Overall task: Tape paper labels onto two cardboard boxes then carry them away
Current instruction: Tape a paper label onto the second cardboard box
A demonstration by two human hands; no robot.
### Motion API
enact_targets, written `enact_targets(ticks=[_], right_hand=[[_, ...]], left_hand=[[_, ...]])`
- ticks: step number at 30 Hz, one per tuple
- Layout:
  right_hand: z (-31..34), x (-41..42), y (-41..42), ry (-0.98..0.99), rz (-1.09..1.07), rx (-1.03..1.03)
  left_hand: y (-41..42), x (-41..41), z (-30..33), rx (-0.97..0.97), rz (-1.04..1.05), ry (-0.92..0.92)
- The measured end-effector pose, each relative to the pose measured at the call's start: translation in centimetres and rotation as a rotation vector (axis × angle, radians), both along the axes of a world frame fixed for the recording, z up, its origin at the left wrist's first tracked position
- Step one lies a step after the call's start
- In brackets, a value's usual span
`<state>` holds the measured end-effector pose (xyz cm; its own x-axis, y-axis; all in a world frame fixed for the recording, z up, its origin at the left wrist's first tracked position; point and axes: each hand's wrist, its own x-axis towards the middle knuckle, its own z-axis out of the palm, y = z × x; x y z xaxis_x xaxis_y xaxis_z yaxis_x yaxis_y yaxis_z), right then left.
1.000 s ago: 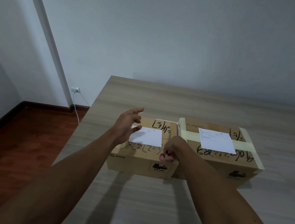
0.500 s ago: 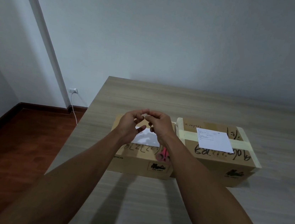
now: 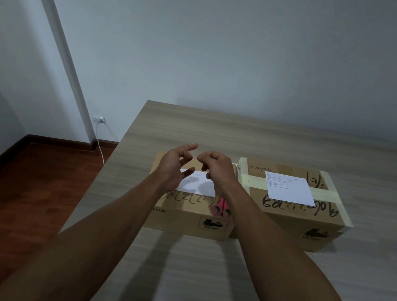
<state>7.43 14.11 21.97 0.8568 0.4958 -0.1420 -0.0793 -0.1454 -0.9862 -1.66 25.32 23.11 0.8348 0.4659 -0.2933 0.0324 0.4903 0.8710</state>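
Two cardboard boxes stand side by side on the table. The left box [image 3: 179, 216] has a white paper label [image 3: 199, 188] lying on its top, partly hidden by my hands. The right box [image 3: 291, 221] carries a white label [image 3: 287, 191] over a pale tape strip [image 3: 324, 194]. Above the left box, my left hand [image 3: 174, 166] hovers with its fingers relaxed and spread. My right hand [image 3: 216, 170] is beside it with its fingers curled and its fingertips pinched together; I see nothing in them. Red-handled scissors [image 3: 220, 207] lie on the left box by my right wrist.
The wooden table [image 3: 243, 141] reaches back to the wall, with its left edge close to the left box. Left of it are a red-brown floor [image 3: 12, 190] and a wall socket with a white cable [image 3: 100, 120].
My right hand left the scissors on the left box and rose to meet my left hand's fingertips. The two hands have now drawn slightly apart.
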Motion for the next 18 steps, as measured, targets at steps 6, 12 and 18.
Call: enact_targets(ticks=[6, 12, 18], right_hand=[[-0.5, 0.2, -0.2, 0.004, -0.025, -0.013], [-0.7, 0.2, 0.0, 0.008, 0.042, 0.067], [-1.4, 0.5, 0.1, 0.002, 0.019, 0.06]], left_hand=[[-0.4, 0.0, -0.2, -0.044, -0.014, -0.011], [-0.6, 0.3, -0.2, -0.055, -0.046, -0.027], [-0.2, 0.4, -0.6, -0.071, -0.041, 0.008]])
